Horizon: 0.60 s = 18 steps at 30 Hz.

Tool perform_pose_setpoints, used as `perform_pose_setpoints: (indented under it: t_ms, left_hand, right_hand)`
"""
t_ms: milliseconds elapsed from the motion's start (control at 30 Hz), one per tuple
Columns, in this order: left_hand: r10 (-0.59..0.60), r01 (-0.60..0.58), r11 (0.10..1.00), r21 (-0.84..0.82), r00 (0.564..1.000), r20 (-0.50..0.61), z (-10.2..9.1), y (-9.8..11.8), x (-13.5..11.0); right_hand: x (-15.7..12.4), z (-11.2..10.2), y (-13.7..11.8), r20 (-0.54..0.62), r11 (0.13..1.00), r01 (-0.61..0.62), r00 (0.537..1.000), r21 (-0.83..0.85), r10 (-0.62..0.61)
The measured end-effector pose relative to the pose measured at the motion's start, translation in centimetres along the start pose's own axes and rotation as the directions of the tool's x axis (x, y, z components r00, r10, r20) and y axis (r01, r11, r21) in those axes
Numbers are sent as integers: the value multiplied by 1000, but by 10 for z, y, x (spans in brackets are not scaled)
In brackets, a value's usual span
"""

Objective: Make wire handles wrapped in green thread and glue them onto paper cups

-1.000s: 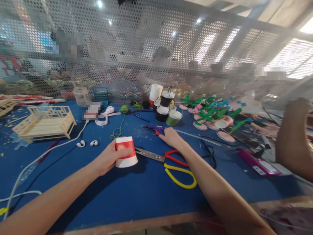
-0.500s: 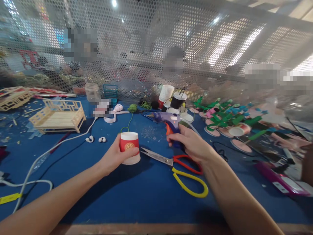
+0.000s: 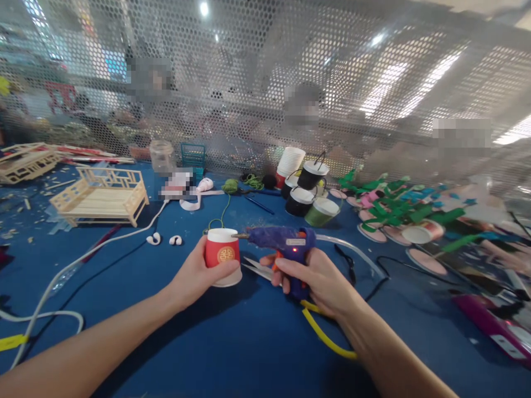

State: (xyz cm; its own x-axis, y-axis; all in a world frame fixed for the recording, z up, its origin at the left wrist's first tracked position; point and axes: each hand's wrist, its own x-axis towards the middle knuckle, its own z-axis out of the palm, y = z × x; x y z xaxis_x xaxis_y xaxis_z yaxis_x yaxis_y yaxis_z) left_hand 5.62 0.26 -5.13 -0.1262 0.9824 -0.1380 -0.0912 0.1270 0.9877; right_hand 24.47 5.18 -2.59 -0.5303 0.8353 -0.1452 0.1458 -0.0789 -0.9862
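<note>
My left hand is closed round a red and white paper cup with a gold emblem, its wider end down. My right hand grips a purple hot glue gun with an orange trigger and a small red light. The nozzle points left and is at the cup's upper right edge; whether it touches, I cannot tell. A clear glue stick sticks out of the gun's back. Scissors lie beneath my right hand, which hides much of them. Green yarn runs behind the cup.
Small bucket-like cups and a white cup stack stand at the back. A wooden model bench is at the left, with earbuds nearby. Green crafted plants and a purple power strip are at the right. Perforated metal rises behind.
My right hand has brought the glue gun down, its nozzle now at the cup's upper edge. The cup stays in my left hand. The view has shifted slightly.
</note>
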Motion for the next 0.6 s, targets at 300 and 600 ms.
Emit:
perform_pose_setpoints:
  t_ms: [300, 600]
  left_hand:
    - [90, -70, 976, 208, 992, -89, 0, -4, 2]
    - [150, -124, 966, 227, 984, -100, 0, -10, 2]
  right_hand:
    - [-3, 11, 8, -132, 982, 24, 990, -190, -49]
    - [-9, 23, 5, -233, 947, 18, 967, -322, -98]
